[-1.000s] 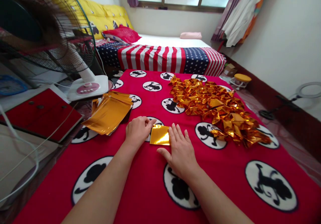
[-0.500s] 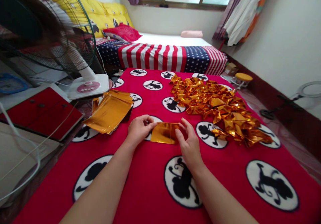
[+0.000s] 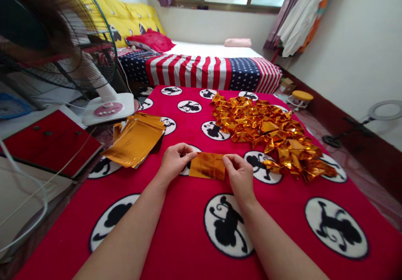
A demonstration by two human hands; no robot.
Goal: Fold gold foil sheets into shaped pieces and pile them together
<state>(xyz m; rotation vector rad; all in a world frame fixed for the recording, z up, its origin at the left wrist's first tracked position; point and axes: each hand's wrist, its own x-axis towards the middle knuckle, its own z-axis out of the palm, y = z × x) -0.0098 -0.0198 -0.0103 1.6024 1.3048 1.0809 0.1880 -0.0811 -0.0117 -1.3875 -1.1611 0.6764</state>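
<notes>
A folded sheet of gold foil paper [image 3: 207,165] is stretched between my two hands, just above the red blanket. My left hand [image 3: 176,160] pinches its upper left corner between thumb and fingers. At the upper right corner, my right hand [image 3: 240,173] has thumb and fingertips closed on the edge. A stack of flat gold foil sheets [image 3: 136,140] lies to the left, beyond my left hand. Over on the right spreads a heap of folded gold foil pieces [image 3: 266,125], shiny and crumpled-looking, in rough rows.
The red blanket [image 3: 176,225] with round monkey prints covers the surface before me. At the left stand a white-based fan [image 3: 108,109], its blades turning, and a red-fronted cabinet [image 3: 50,140]. Behind is a bed with a striped cover [image 3: 188,70]. A yellow stool [image 3: 302,96] stands at right.
My right hand's fingers, apart beside the foil sheet before, have closed on its upper right corner. My left hand keeps its pinch. The view has shifted slightly.
</notes>
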